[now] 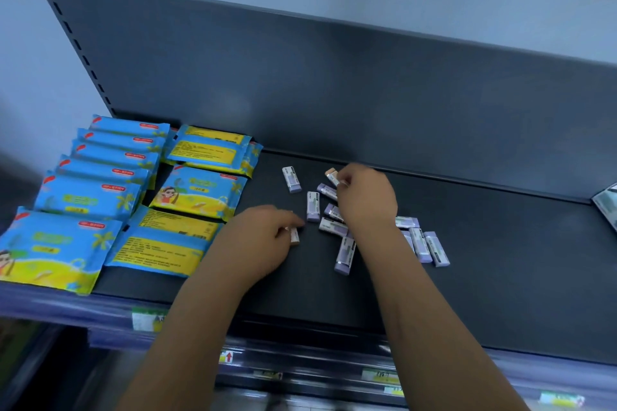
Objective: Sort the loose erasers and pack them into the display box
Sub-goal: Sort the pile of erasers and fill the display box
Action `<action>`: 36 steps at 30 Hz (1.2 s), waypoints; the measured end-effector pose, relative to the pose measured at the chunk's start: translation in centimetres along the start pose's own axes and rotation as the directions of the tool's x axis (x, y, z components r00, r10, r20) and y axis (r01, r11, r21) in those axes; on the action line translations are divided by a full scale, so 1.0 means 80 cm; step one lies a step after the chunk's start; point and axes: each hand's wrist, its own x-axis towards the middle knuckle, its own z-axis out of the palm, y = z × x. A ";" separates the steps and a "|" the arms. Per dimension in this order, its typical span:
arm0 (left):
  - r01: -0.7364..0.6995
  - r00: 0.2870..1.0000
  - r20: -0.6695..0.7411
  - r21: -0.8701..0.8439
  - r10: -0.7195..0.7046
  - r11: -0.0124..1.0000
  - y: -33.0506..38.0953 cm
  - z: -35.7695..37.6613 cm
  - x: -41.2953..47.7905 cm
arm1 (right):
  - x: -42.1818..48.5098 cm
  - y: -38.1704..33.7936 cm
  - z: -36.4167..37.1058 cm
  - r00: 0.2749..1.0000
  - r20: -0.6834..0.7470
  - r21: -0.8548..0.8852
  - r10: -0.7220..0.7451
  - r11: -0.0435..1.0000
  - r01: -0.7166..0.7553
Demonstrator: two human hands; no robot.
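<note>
Red up-arrow on shelf-edge tag (pixel 228 357); rest blurred.

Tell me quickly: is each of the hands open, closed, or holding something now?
Left hand: closed, holding a small eraser.
Right hand: closed, pinching an orange-ended eraser.

erasers (pixel 335 213) partly under right hand (pixel 367 198), right-edge object (pixel 608 207) cut off

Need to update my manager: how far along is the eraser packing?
Early: nothing looks sorted or packed. The right hand pinches an orange-tipped eraser; the left hand holds a second eraser. The purple erasers lie scattered on the shelf.
</note>
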 end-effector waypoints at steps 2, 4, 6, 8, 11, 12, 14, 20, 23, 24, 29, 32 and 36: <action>0.011 1.000 0.025 -0.042 -0.009 0.999 -0.005 -0.002 0.004 | 0.004 0.003 -0.001 0.999 0.013 0.070 0.044 0.997 -0.045; 0.016 1.000 0.011 -0.065 -0.016 0.998 -0.008 -0.003 0.006 | 0.007 0.004 -0.003 0.998 0.029 0.080 0.061 0.995 -0.064; -0.003 1.000 -0.021 -0.051 0.002 0.999 -0.011 -0.003 0.007 | 0.009 0.004 -0.006 0.997 0.042 0.060 0.063 0.996 -0.066; -0.024 0.998 -0.056 -0.023 0.022 0.999 -0.011 -0.001 0.007 | 0.010 0.003 -0.007 0.997 0.055 0.048 0.057 0.997 -0.059; -0.057 0.992 -0.116 -0.011 0.055 0.998 -0.011 0.005 0.007 | 0.010 0.003 -0.007 0.995 0.086 0.025 0.052 0.998 -0.054; -0.077 0.988 -0.132 -0.006 0.075 0.997 -0.011 0.006 0.006 | 0.010 0.003 -0.007 0.994 0.102 0.014 0.047 0.999 -0.049; -0.110 0.985 -0.136 0.012 0.110 0.994 -0.012 0.007 0.007 | 0.012 0.002 -0.010 0.991 0.132 -0.016 0.029 1.000 -0.027; -0.115 0.984 -0.126 0.087 0.125 0.990 -0.015 0.006 0.015 | 0.014 0.004 -0.014 0.986 0.167 -0.037 0.002 0.999 0.004; -0.103 0.984 -0.133 0.110 0.118 0.989 -0.013 0.007 0.017 | 0.010 0.008 -0.007 0.989 0.141 -0.051 -0.037 0.998 0.045; -0.105 0.984 -0.133 0.120 0.120 0.987 -0.012 0.008 0.018 | 0.009 0.009 -0.006 0.990 0.131 -0.049 -0.046 0.997 0.052; -0.128 0.977 -0.153 0.137 0.149 0.982 -0.011 0.012 0.018 | 0.007 0.014 -0.006 0.989 0.115 0.019 -0.096 0.995 0.095; -0.148 0.961 -0.225 0.087 0.164 0.985 -0.013 0.013 0.015 | 0.004 0.021 -0.015 0.983 0.133 0.071 -0.130 0.990 0.122; -0.164 0.916 -0.355 0.088 0.185 0.982 -0.007 0.011 0.016 | -0.009 0.032 -0.036 0.984 0.145 0.299 -0.103 0.952 0.056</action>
